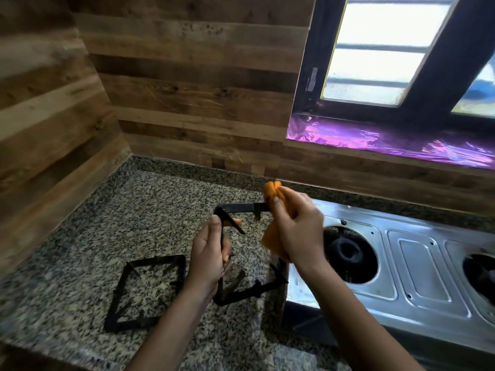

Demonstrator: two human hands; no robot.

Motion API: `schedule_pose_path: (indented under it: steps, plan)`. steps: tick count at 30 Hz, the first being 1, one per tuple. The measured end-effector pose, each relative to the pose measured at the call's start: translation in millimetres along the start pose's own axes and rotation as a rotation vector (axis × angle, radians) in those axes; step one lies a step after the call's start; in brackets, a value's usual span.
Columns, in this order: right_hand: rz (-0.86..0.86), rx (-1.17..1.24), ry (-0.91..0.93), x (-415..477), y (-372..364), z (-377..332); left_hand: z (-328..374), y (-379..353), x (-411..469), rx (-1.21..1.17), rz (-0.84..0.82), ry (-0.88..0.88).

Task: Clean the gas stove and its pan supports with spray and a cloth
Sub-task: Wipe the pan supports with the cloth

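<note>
Speckled granite counter [166, 210] in a corner of wood-plank wall [187, 89], window [375, 54] up to the right. Left hand [207, 259] closed around the left bar of a black pan support [235, 291], thumb up along the metal, fingers wrapped behind; support lifted and tilted, its lower corner close to the counter edge, contact with the stone not clear. Right hand [293, 231] pinched shut on an orange cloth [273, 192], bunched against the top bar of the same support, loose end hanging below the palm. Slight blur on this hand. Second pan support [146, 291] lying flat on the counter, just left of and below the left hand, apart from it. Steel gas stove [417, 266] to the right of the right hand, bare of supports, one black burner [344, 249] just beside the right wrist, another burner well [482, 274] farther right at the frame edge.
</note>
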State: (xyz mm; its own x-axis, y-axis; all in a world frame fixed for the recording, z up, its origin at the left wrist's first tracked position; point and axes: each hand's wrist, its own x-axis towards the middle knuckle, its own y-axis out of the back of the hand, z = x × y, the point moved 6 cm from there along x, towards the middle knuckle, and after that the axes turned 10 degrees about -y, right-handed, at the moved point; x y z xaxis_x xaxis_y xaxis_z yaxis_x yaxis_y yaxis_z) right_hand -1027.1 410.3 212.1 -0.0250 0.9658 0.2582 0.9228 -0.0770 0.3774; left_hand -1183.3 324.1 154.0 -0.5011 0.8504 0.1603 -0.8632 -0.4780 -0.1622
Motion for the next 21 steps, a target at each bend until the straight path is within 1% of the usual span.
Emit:
schedule_pose_path:
  steps: [3, 6, 8, 10, 13, 15, 16, 19, 21]
  plan:
    - [-0.082, -0.116, 0.105, -7, -24, 6, 3, -2, -1, 0.009, -0.032, -0.016]
    - [-0.098, -0.138, 0.112, -14, -24, 13, 1, 2, -5, 0.060, -0.019, -0.037]
    - [-0.107, -0.165, 0.044, -20, -24, 20, -5, 1, -13, 0.060, 0.032, -0.023]
    - [-0.146, -0.162, -0.070, -29, -29, 27, -13, 0, -18, 0.023, 0.103, -0.006]
    - [-0.299, -0.114, -0.265, -45, -41, 46, -13, -1, -13, 0.015, 0.126, -0.018]
    - [-0.385, -0.041, -0.386, -48, -44, 55, -7, 1, -6, 0.007, 0.109, -0.035]
    - [-0.390, 0.029, -0.430, -47, -41, 54, -3, 1, -3, 0.004, 0.104, -0.045]
    - [-0.332, 0.282, -0.478, -36, -22, 35, 7, 1, 1, -0.007, 0.096, -0.071]
    - [-0.256, 0.406, -0.437, -26, -7, 17, 11, 1, 1, -0.027, 0.101, -0.066]
